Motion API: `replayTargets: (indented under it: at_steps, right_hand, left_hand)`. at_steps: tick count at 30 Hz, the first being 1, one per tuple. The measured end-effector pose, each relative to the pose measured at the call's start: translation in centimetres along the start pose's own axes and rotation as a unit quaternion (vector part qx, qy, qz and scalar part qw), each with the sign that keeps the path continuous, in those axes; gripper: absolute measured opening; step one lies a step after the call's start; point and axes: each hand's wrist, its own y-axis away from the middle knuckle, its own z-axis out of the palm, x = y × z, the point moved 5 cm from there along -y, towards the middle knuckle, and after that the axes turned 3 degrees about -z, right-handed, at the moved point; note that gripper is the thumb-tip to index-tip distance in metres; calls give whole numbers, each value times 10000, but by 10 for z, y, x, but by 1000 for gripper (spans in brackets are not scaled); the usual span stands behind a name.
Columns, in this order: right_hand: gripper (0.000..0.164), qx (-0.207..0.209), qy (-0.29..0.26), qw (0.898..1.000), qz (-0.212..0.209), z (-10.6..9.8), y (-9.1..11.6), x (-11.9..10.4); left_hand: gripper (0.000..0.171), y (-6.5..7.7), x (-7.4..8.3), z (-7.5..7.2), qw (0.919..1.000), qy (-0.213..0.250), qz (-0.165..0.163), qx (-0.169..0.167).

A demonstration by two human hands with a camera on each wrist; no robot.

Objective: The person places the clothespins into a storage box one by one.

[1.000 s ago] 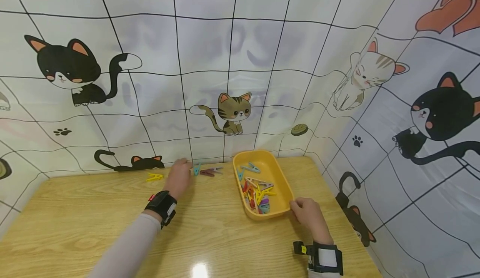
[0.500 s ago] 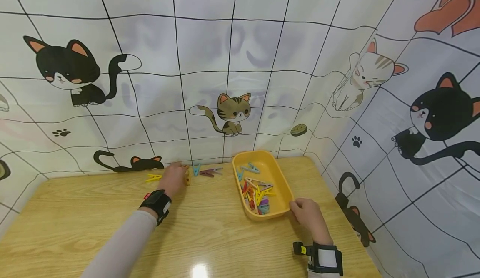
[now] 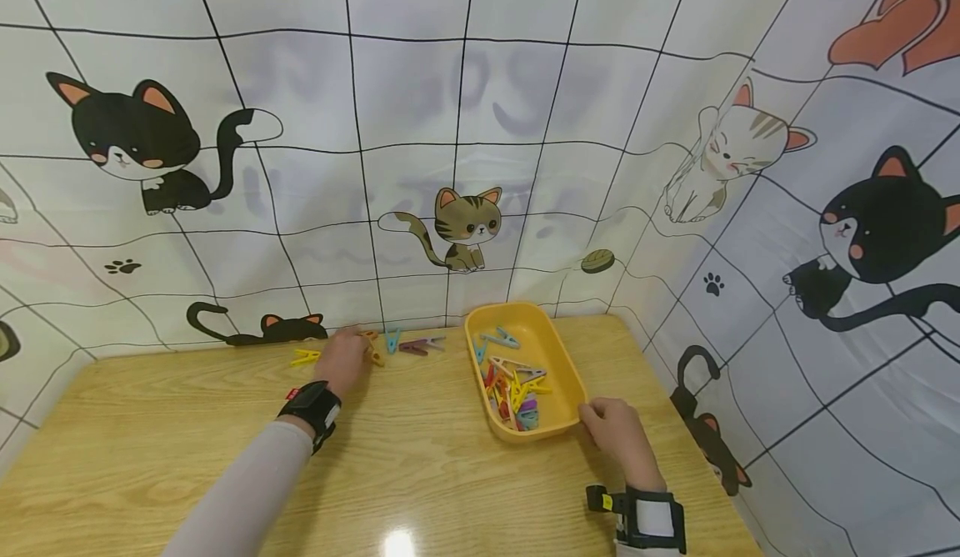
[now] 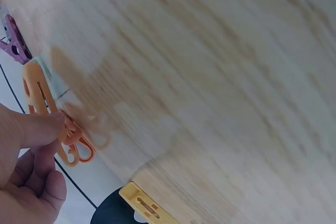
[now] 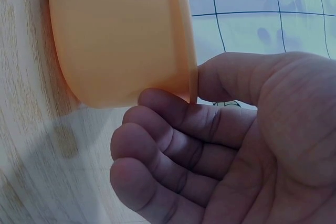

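Note:
My left hand [image 3: 343, 362] pinches an orange clothespin [image 4: 38, 85] near the table's back edge, thumb on top. A second, darker orange clothespin [image 4: 83, 148] shows close beside or under it; whether I also hold that one is unclear. To the right lie a blue clothespin [image 3: 393, 341] and a purple clothespin [image 3: 414, 347]; to the left is a yellow clothespin [image 3: 305, 357]. With thumb and forefinger, my right hand [image 3: 618, 436] grips the near right rim of a yellow plastic basket [image 5: 121, 35]. Inside the basket are several mixed clothespins [image 3: 517, 386], mostly at its near end.
The wooden table [image 3: 420, 474] meets a cat-print curtain [image 3: 300, 165] along its back edge. Another curtain side [image 3: 810, 357] hangs down along the right edge. A pale lilac clothespin [image 3: 433, 341] lies beside the purple one.
My left hand has shifted slightly left and toward me, bringing orange clothespins into sight by its fingers. My right hand and the basket have stayed in place.

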Motion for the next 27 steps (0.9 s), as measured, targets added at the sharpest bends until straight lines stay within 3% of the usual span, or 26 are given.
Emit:
replayTargets:
  at_steps: [5, 12, 22, 27]
  right_hand:
    - [32, 4, -10, 10000, 27, 0, 0, 0]
    - [32, 20, 5, 10000, -6, 0, 0, -1]
    - [31, 28, 1, 10000, 5, 0, 0, 0]
    - [30, 26, -25, 10000, 40, 0, 1, -1]
  left_hand:
    - [7, 2, 1, -4, 9998, 136, -58, 150]
    - [10, 4, 13, -11, 9984, 350, 119, 421]
    - [11, 10, 39, -21, 9930, 801, 337, 796]
    - [9, 12, 56, -28, 9907, 1056, 322, 802]
